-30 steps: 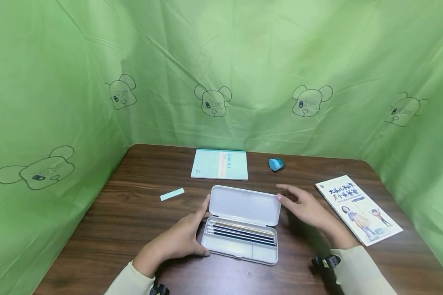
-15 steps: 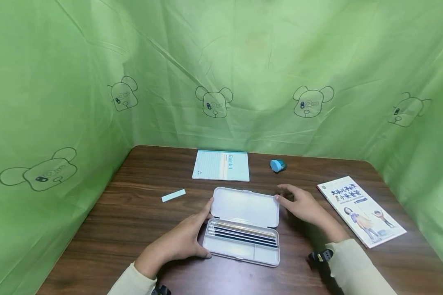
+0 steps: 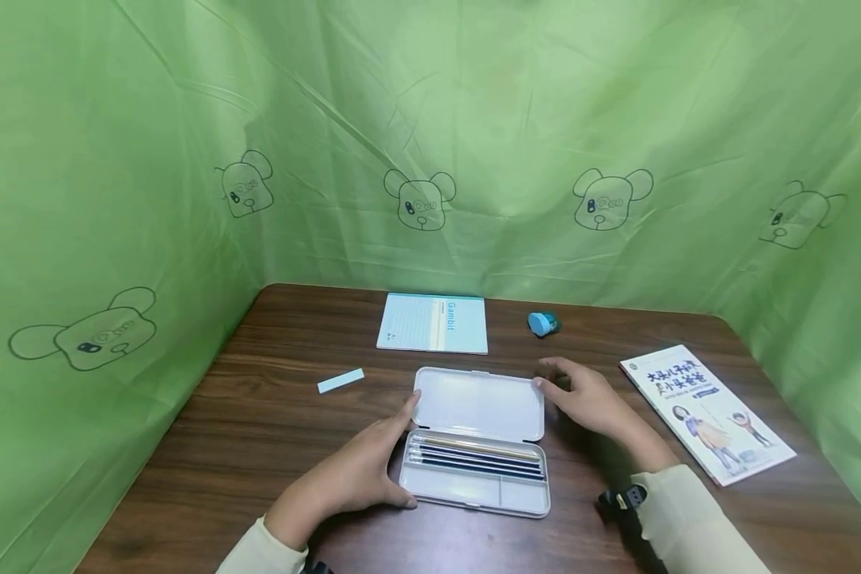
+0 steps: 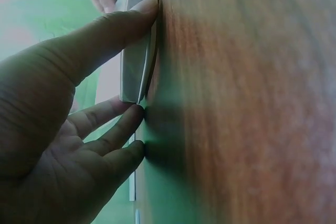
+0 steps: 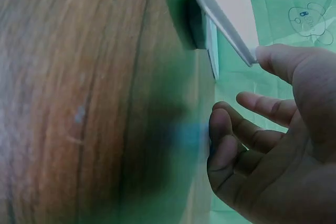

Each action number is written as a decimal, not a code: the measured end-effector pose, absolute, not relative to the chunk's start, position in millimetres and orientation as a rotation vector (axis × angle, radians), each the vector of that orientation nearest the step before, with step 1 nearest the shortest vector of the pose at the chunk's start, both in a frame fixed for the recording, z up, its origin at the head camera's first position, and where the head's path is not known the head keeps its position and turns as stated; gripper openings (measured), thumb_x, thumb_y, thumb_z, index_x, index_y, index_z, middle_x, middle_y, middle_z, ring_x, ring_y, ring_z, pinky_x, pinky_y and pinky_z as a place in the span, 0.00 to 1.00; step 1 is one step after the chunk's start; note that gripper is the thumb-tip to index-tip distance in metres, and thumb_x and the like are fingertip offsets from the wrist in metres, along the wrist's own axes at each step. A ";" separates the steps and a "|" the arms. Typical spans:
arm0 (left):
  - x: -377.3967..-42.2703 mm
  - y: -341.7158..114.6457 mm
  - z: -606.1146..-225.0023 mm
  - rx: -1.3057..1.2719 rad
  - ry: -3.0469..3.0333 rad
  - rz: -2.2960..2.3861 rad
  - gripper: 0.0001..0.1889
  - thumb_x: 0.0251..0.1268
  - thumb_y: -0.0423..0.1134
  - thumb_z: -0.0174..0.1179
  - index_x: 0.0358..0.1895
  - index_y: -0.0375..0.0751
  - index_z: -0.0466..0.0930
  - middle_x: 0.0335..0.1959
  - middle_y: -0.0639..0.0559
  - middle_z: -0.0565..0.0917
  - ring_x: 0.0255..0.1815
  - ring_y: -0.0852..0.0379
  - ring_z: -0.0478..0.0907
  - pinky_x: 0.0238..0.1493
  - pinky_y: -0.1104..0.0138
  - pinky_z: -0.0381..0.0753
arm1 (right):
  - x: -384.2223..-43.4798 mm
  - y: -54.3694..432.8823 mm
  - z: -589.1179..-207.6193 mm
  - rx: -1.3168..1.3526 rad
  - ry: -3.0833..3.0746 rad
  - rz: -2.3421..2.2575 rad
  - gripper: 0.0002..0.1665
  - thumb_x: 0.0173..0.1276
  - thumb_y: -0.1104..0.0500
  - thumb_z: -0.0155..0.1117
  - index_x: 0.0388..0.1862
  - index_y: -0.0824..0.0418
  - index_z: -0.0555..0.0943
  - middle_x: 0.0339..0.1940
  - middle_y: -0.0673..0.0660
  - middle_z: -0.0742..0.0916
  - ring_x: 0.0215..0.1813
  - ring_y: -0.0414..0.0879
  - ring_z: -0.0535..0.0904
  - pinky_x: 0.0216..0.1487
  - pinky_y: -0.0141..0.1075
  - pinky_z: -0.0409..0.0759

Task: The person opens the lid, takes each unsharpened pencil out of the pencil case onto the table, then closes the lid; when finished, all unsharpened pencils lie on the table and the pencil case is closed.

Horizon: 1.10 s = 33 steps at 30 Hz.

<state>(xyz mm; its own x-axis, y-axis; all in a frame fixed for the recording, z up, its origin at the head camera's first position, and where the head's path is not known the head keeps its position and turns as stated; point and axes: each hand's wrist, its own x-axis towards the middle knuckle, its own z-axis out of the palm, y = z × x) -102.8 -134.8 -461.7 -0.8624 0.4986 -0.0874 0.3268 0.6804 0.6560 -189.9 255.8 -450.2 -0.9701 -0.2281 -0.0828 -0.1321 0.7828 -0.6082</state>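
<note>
A white pencil case [image 3: 448,483] lies opened on the table in the head view, with several pencils [image 3: 473,456] in its back compartment. Its lid [image 3: 477,405] leans back, held off the tabletop in the right wrist view. My left hand [image 3: 362,470] holds the case's left end, thumb at the front edge and fingers around the side and back. At the lid's right corner, the thumb of my right hand [image 3: 584,400] touches the edge. The other right fingers are loosely bent and apart from the lid in the right wrist view.
Behind the case lies a light blue notebook [image 3: 432,323], with a blue pencil sharpener [image 3: 543,323] to its right. A pale blue strip [image 3: 340,380] lies left of the lid. On the right is a picture-covered book [image 3: 706,414]. Green curtains surround the wooden table [image 3: 258,446].
The lid has tipped slightly farther back, and my right thumb has stayed at its corner. My left hand keeps its hold on the case. The head view has shifted a little.
</note>
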 end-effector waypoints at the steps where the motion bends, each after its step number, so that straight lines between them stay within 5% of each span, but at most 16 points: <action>1: -101.9 -134.8 -461.6 0.661 2.640 0.954 0.80 0.45 0.48 0.93 0.95 0.51 0.38 0.81 0.37 0.78 0.85 0.35 0.70 0.84 0.38 0.70 | -189.3 255.6 -448.7 -0.288 2.821 -0.953 0.36 0.88 0.40 0.61 0.82 0.60 0.76 0.71 0.65 0.87 0.68 0.62 0.86 0.64 0.60 0.86; 8: -98.8 -140.2 -462.8 0.632 2.701 0.929 0.79 0.45 0.50 0.92 0.95 0.54 0.39 0.83 0.38 0.76 0.83 0.34 0.72 0.82 0.39 0.73 | -179.9 251.5 -434.6 -0.311 2.850 -1.067 0.33 0.88 0.42 0.62 0.81 0.59 0.78 0.66 0.63 0.90 0.59 0.55 0.89 0.52 0.45 0.86; 15: -98.1 -149.8 -461.1 0.568 2.741 0.926 0.79 0.43 0.49 0.93 0.95 0.51 0.41 0.78 0.40 0.81 0.80 0.34 0.75 0.81 0.39 0.75 | -162.9 253.0 -423.3 -0.324 2.851 -1.178 0.30 0.89 0.42 0.61 0.80 0.54 0.79 0.68 0.62 0.89 0.60 0.56 0.89 0.57 0.47 0.86; 20: -98.5 -151.7 -459.8 0.554 2.741 0.934 0.79 0.43 0.48 0.93 0.95 0.50 0.42 0.71 0.44 0.85 0.77 0.38 0.77 0.79 0.40 0.76 | -147.9 245.7 -424.6 -0.426 2.802 -1.248 0.25 0.86 0.48 0.67 0.75 0.54 0.83 0.59 0.56 0.93 0.55 0.50 0.89 0.54 0.41 0.87; 25: -98.0 -151.0 -458.9 0.540 2.738 0.937 0.79 0.43 0.48 0.93 0.95 0.49 0.43 0.73 0.43 0.84 0.78 0.36 0.76 0.80 0.40 0.76 | -128.4 227.7 -433.2 -0.704 2.673 -1.245 0.24 0.79 0.58 0.74 0.71 0.59 0.85 0.51 0.53 0.94 0.52 0.41 0.88 0.55 0.37 0.90; 33: -97.9 -150.8 -458.0 0.548 2.742 0.938 0.78 0.43 0.47 0.94 0.95 0.48 0.43 0.75 0.41 0.83 0.78 0.35 0.76 0.80 0.40 0.76 | -112.9 204.1 -444.3 -0.859 2.723 -0.959 0.25 0.76 0.61 0.76 0.71 0.55 0.86 0.54 0.47 0.94 0.54 0.41 0.89 0.57 0.42 0.90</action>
